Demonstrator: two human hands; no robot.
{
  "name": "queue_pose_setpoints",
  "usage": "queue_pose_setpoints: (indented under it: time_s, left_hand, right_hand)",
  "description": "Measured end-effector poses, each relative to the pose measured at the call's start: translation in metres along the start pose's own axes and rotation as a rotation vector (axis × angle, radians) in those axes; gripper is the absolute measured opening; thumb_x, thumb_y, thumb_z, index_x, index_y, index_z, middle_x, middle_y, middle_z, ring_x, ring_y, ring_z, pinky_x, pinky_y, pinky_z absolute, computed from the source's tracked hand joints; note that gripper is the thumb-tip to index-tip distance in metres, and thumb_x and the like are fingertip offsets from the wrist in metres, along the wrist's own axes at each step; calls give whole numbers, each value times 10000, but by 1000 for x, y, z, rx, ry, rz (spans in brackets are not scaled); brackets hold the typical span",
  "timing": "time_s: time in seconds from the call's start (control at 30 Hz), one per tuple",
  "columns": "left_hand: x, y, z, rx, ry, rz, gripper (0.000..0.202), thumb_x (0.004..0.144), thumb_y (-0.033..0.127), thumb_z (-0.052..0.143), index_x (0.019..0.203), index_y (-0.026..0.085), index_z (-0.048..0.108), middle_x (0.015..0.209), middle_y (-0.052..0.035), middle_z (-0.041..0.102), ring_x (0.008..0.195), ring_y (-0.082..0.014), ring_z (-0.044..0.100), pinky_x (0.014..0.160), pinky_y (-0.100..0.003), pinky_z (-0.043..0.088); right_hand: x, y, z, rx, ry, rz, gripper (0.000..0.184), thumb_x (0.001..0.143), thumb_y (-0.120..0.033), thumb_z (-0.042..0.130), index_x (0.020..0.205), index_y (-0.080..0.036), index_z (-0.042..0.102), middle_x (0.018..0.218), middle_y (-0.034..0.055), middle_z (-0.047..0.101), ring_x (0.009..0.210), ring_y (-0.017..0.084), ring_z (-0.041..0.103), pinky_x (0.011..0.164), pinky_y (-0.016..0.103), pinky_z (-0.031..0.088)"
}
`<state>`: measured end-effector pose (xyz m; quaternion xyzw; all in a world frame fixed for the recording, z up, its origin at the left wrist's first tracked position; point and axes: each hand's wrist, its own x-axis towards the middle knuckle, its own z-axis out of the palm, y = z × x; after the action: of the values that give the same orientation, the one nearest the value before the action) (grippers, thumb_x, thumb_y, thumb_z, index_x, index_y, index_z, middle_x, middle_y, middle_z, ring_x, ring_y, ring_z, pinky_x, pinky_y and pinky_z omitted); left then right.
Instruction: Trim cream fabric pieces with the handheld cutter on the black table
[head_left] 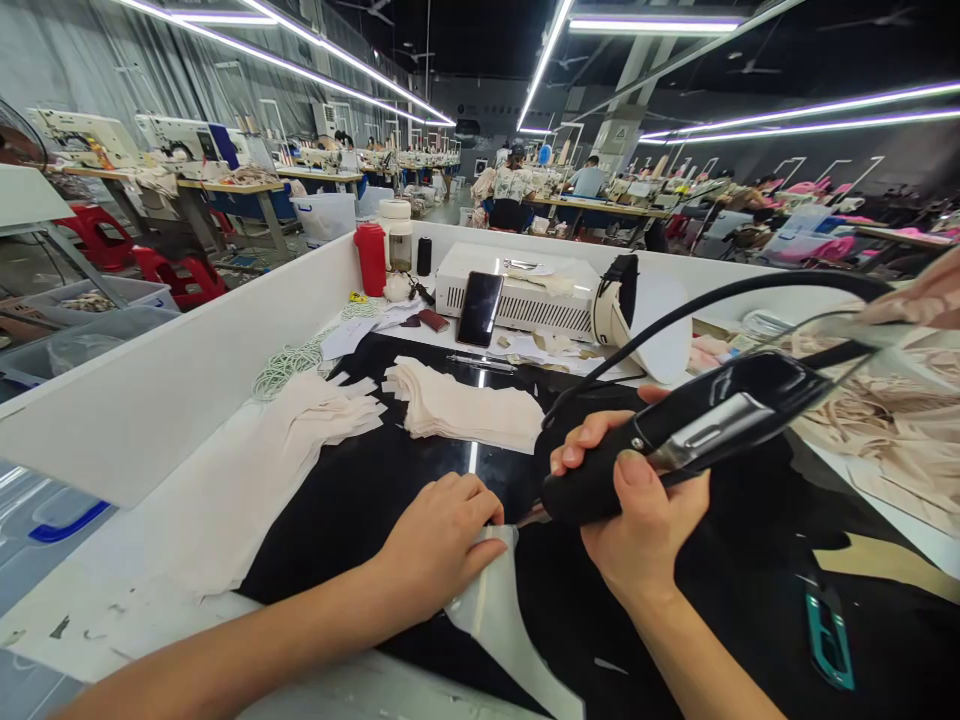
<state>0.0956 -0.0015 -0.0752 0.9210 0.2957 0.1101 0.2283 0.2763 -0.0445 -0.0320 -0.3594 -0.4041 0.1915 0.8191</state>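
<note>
At lower centre of the frame the left hand (442,535) lies flat, gripping nothing, on a pale piece (495,600) just beside the black corded tool (705,425) clasped fully in the right hand (637,510), so a slip could, I judge, catch those fingers.

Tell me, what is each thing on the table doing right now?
left hand, pressing down on the pale piece
right hand, closed around the black tool
black tool, held tilted, cable attached
phone, screen dark, leaning on the white box
red bottle, upright, cap on
fabric stack, piled flat, untouched
</note>
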Motion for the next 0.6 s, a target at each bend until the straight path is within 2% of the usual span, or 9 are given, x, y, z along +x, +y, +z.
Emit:
queue_pose_setpoints:
  time_s: [0.13,0.23,0.3,0.37,0.47,0.6]
  left_hand:
    - [0,0,0,18,-2,7,207,1035,233,893,1154,231,724,1170,-6,745,1066,-246,686,959,-383,542]
    - [-2,2,1,60,37,28,284,1014,222,922,1180,222,692,1175,-8,735,1083,-248,694,961,-385,566]
    - [-4,4,3,122,90,102,281,1027,219,912,1176,215,674,1183,-17,725,1107,-248,693,974,-384,578]
    - [-7,6,6,198,138,236,212,1066,214,866,1126,208,663,1164,-26,716,1095,-240,691,971,-376,583]
    - [-14,9,11,276,127,412,167,1107,205,805,1045,204,650,1089,-26,703,1029,-228,687,904,-365,575]
    - [-24,13,13,327,60,444,188,1110,168,780,984,198,644,981,-10,678,901,-214,665,796,-358,546]
  right_hand:
    - [-3,1,0,3,-9,22,495,842,-518,999,1155,-302,682,849,-55,717,627,152,656,563,308,584]
    - [-4,2,-1,15,-19,23,532,851,-493,1005,1226,-306,676,858,-57,726,635,155,672,574,311,595]
    - [-4,3,-1,5,-24,19,551,859,-488,999,1263,-309,668,857,-59,727,634,159,678,578,318,601]
    - [-4,2,-2,-15,-28,14,555,863,-504,990,1267,-313,661,855,-61,720,630,160,672,578,323,600]
    - [-5,2,-3,-51,-43,3,533,874,-523,971,1249,-316,654,859,-59,707,636,161,665,584,328,598]
    - [-6,3,-4,-93,-65,-18,472,915,-528,932,1217,-316,637,875,-54,695,652,163,655,612,340,604]
